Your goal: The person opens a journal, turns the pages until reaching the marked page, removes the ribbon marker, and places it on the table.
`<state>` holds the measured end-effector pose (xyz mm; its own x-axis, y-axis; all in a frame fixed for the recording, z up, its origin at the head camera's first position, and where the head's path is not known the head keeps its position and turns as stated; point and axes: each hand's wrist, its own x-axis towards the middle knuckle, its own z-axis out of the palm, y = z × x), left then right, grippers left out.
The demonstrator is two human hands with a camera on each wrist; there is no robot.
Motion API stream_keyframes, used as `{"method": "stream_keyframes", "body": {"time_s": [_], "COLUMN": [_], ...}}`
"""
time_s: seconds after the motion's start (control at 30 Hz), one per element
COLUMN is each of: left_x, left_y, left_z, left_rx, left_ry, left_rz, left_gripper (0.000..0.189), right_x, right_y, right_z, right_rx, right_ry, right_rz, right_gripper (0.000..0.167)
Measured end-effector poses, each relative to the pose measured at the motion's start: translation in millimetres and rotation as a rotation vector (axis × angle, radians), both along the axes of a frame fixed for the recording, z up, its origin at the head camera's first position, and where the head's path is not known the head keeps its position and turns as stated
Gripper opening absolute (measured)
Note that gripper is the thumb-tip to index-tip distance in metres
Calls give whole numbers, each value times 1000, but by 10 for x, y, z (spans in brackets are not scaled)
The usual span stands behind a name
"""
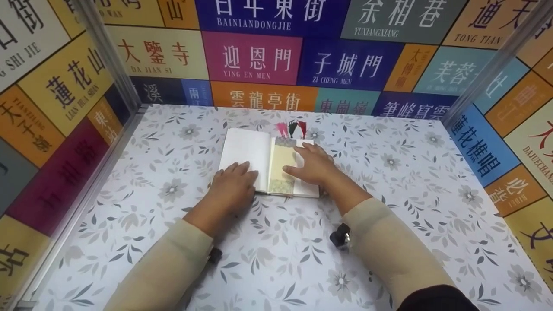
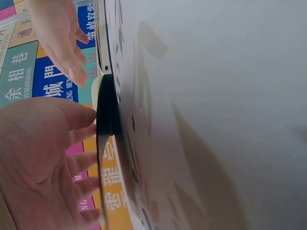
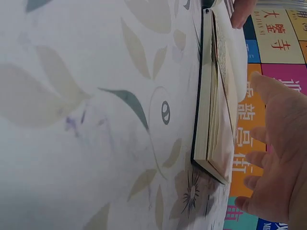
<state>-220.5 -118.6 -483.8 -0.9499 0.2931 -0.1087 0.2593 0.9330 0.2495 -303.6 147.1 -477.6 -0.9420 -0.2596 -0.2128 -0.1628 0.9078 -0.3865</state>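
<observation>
A book (image 1: 246,147) lies spread on the table, its left page blank white. Along the inner side of the right page runs a pale yellow bookmark (image 1: 281,166) with patterned ends. Pink, black and red tassels (image 1: 292,128) stick out past the book's top edge. My left hand (image 1: 233,183) rests its fingertips on the lower left page, fingers extended. Spread over the right page is my right hand (image 1: 313,164), its thumb over the bookmark's edge. In the right wrist view, its relaxed fingers stand apart from the pages (image 3: 220,129) and hold nothing.
The table (image 1: 173,242) wears a white cloth printed with grey leaves and flowers. Panels (image 1: 255,58) with colourful place-name signs enclose its back and both sides. Small black devices (image 1: 340,236) are worn at the wrists under the beige sleeves (image 1: 389,242).
</observation>
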Motion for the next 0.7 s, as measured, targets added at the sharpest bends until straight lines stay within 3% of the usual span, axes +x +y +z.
{"method": "stream_keyframes", "body": {"time_s": [0.2, 0.33, 0.7], "left_x": [-19, -22, -45], "left_y": [-28, -24, -36], "left_z": [-42, -49, -8], "left_rx": [6, 4, -13], "left_ry": [-22, -35, -91], "left_rz": [32, 48, 53], "left_gripper": [55, 55, 55], "right_x": [-38, -31, -52], "right_y": [-67, -17, 260], "right_z": [-55, -96, -129], "right_rx": [35, 52, -3], "right_ry": [-8, -8, -36], "right_rz": [82, 94, 12], "right_gripper": [87, 82, 78]}}
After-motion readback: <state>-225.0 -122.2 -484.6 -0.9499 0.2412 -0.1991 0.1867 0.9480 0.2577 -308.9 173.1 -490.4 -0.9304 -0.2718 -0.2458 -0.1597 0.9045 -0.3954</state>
